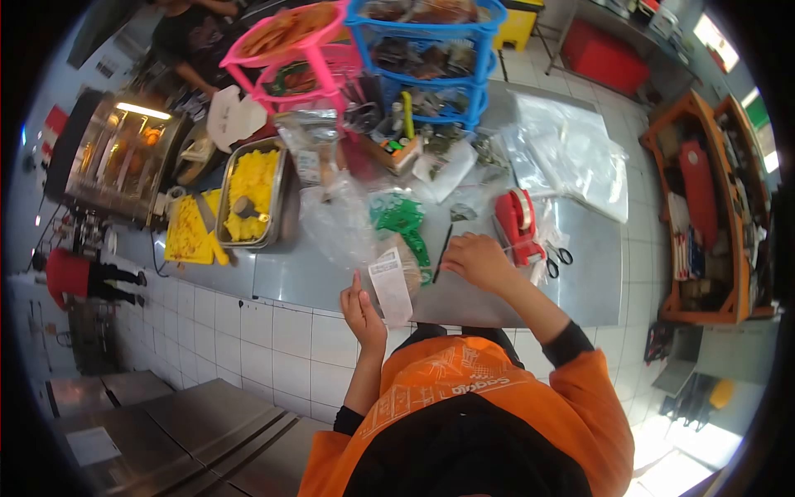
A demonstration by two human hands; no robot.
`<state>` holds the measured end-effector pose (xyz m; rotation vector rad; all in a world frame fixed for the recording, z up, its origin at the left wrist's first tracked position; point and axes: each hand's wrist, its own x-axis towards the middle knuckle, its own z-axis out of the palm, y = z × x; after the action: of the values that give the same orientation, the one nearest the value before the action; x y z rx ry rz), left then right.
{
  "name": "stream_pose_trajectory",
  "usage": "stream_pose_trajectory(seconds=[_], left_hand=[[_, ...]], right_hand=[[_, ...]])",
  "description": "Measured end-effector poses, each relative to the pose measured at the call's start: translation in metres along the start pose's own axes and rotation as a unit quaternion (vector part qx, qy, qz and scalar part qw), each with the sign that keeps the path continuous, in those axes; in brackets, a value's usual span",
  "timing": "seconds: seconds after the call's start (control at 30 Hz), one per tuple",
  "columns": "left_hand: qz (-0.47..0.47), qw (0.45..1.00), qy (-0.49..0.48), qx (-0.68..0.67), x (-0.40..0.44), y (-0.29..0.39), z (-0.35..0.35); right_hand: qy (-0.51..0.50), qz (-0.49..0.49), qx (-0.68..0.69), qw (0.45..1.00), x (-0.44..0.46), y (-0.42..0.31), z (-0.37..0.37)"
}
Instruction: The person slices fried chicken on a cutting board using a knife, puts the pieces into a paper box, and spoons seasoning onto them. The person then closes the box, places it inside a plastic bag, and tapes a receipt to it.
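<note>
My left hand (362,313) is beside a white printed paper slip (391,291), index finger stretched out and fingers apart. The slip lies over a clear plastic bag with brownish contents (408,263) at the table's near edge. My right hand (479,261) has its fingers drawn together by a thin black pen (443,253); what they pinch is too small to make out. Just right of that hand stands a red tape dispenser (515,222), with scissors (559,262) beside it. A green plastic bag (399,217) lies beyond the slip.
On the steel table (580,290) are a tray of yellow food (251,186), a yellow cutting board (189,232) and clear plastic bags (571,153). Pink (323,62) and blue (431,50) tiered baskets stand at the back. One person (186,41) is across the table, another (70,277) far left.
</note>
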<state>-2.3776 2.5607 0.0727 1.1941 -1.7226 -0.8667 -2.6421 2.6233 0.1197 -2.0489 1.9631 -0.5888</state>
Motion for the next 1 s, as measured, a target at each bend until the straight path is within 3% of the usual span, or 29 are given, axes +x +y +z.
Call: stream_pose_trajectory(seconds=[0.1, 0.13, 0.27, 0.4, 0.47, 0.53, 0.63, 0.73, 0.8, 0.87, 0.9, 0.97, 1.0], left_hand=[[0.006, 0.979, 0.056, 0.195, -0.007, -0.069, 0.011], [-0.016, 0.98, -0.003, 0.2, -0.013, -0.108, 0.018], [-0.085, 0.973, -0.079, 0.199, -0.002, -0.075, 0.017], [-0.096, 0.954, -0.193, 0.209, 0.024, -0.079, 0.008], [-0.07, 0.963, -0.254, -0.051, 0.046, -0.13, 0.002], [-0.088, 0.915, -0.288, -0.27, 0.076, -0.092, -0.004], [0.035, 0.9, -0.356, -0.248, 0.111, -0.042, 0.0], [0.165, 0.923, -0.301, -0.172, 0.114, -0.039, 0.018], [0.178, 0.929, -0.268, -0.184, 0.111, -0.014, 0.016], [0.18, 0.92, -0.256, -0.237, 0.106, 0.031, 0.006], [0.106, 0.903, -0.269, -0.318, 0.096, 0.028, 0.006], [0.035, 0.892, -0.332, -0.305, 0.075, 0.032, 0.005], [0.044, 0.899, -0.381, -0.21, 0.065, 0.043, 0.009]], right_hand=[[-0.102, -0.013, -0.023, 0.994, 0.05, 0.001, 0.031], [-0.143, 0.013, -0.015, 0.99, 0.057, 0.004, 0.035], [-0.224, 0.084, -0.022, 0.971, 0.071, -0.002, 0.042], [-0.18, 0.109, 0.012, 0.978, 0.073, 0.003, 0.051], [-0.16, 0.105, 0.006, 0.982, 0.068, 0.003, 0.053], [-0.157, 0.125, 0.022, 0.979, 0.067, 0.002, 0.055], [-0.133, 0.128, 0.04, 0.982, 0.061, -0.001, 0.054], [-0.093, 0.121, 0.08, 0.985, 0.044, -0.006, 0.057], [-0.089, 0.142, 0.133, 0.977, 0.03, -0.014, 0.043], [-0.038, 0.096, 0.293, 0.951, 0.01, -0.019, 0.019], [-0.011, 0.073, 0.365, 0.928, -0.005, -0.021, 0.004], [0.0, 0.024, 0.423, 0.906, -0.04, -0.03, -0.04], [0.009, 0.003, 0.445, 0.896, -0.061, -0.032, -0.056]])
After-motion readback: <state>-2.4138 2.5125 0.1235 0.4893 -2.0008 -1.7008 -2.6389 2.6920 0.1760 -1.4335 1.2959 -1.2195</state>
